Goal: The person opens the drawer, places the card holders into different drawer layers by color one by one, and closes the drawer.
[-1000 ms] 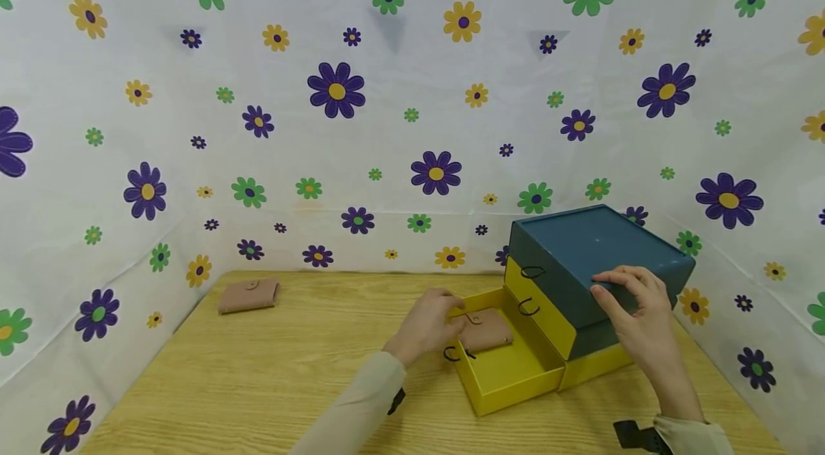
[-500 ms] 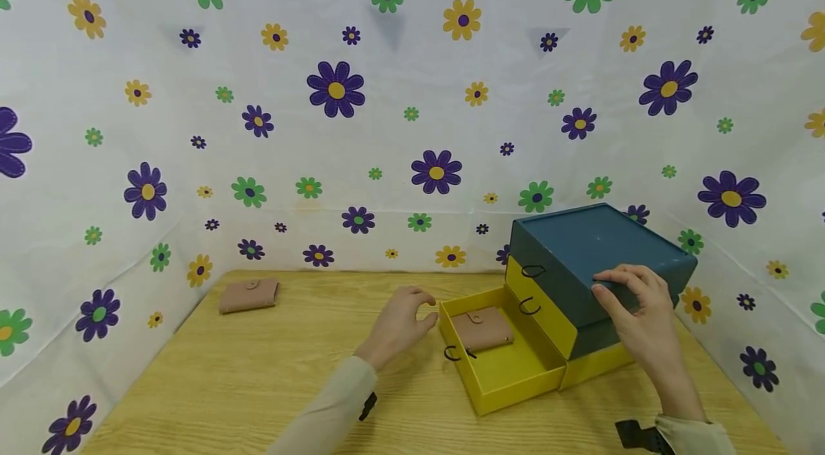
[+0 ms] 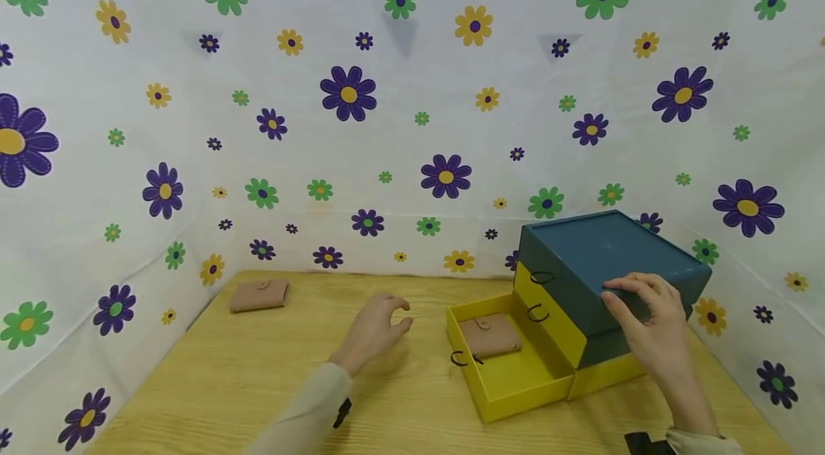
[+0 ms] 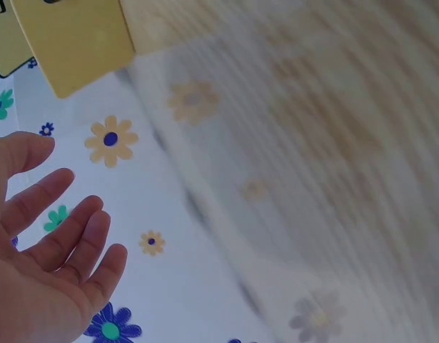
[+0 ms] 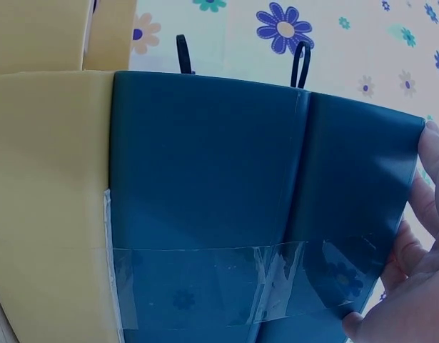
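My left hand (image 3: pixel 374 329) hovers above the table, left of the pulled-out drawer, with relaxed, spread fingers and nothing in it. In the left wrist view its palm and bent fingers (image 4: pixel 55 243) show apart from everything. On the top front corner of the blue-and-yellow drawer box (image 3: pixel 612 247) rests my right hand (image 3: pixel 657 326), its fingers lightly bent along the edge. One yellow drawer (image 3: pixel 528 390) stands out at the bottom, holding a pinkish-brown snap wallet (image 3: pixel 495 340). A similar wallet (image 3: pixel 259 296) lies at the table's far left.
A wooden table (image 3: pixel 258 369) bears everything. Black loop handles (image 3: pixel 540 312) hang on the drawer fronts. A white flowered cloth (image 3: pixel 412 147) encloses the back and sides, close behind the box. In the right wrist view clear tape (image 5: pixel 205 286) crosses the box's side.
My left hand has let go of the open drawer's edge and moved left over the table. The right hand stays on the box; the wallets keep their places. The head view shifts slightly.
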